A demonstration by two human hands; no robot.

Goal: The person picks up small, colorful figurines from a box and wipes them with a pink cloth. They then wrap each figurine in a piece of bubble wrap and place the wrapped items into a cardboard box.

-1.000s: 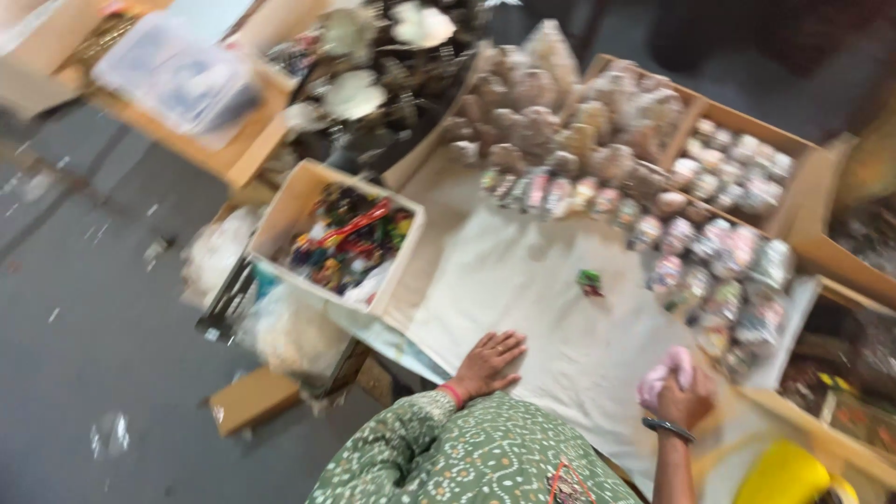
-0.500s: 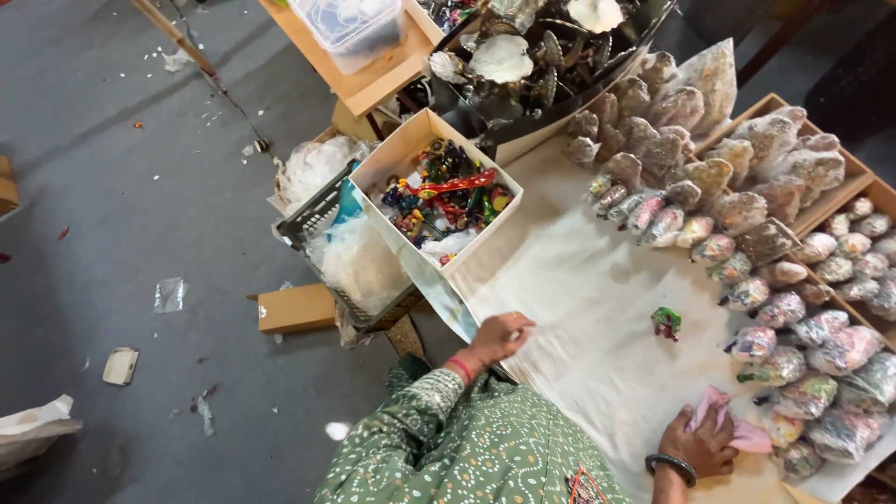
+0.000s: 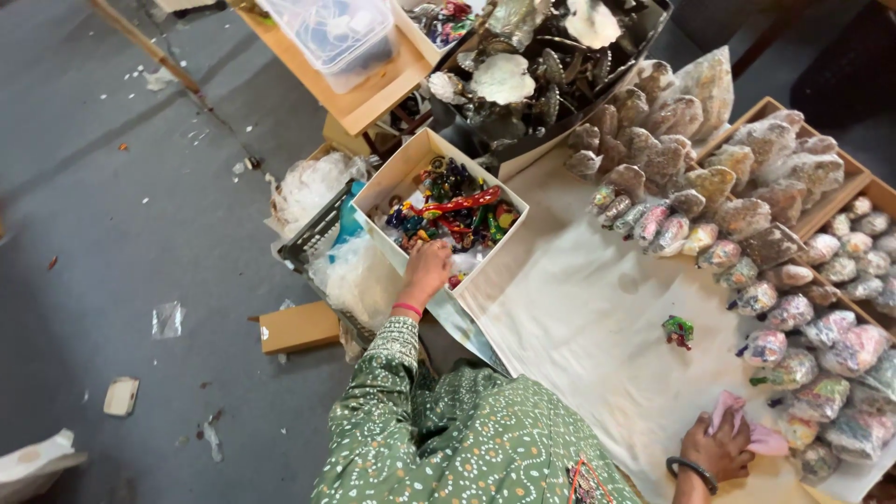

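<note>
— Where are the hands?

— The left hand (image 3: 427, 269) reaches into the open cardboard box (image 3: 401, 175) at the left edge of the desk (image 3: 579, 317). Its fingers are curled down among the small colourful figurines (image 3: 453, 210) that fill the box; whether it has actually closed on one I cannot tell, since the fingertips are buried in the pile.

— And the other?

— The right hand (image 3: 719, 448) rests on the near right part of the desk, closed on a crumpled pink cloth (image 3: 747, 431). A dark bangle sits on that wrist, a red one on the left wrist.

— What lies between them?

— A pale sheet covers the desk. One small green and red figurine (image 3: 679, 330) stands alone on it, well apart from both hands, nearer the right one.

— Further back?

— Rows of small plastic-wrapped bundles (image 3: 747, 271) run along the far and right sides, some in wooden trays (image 3: 845, 191). Beyond the box, far, a dark tray holds large seashells (image 3: 537, 70).

— On the floor?

— To the left, a grey floor (image 3: 121, 233) with scraps of paper, a black crate (image 3: 313, 238) stuffed with clear plastic beside the box, and a small brown carton (image 3: 297, 327) near it.
</note>
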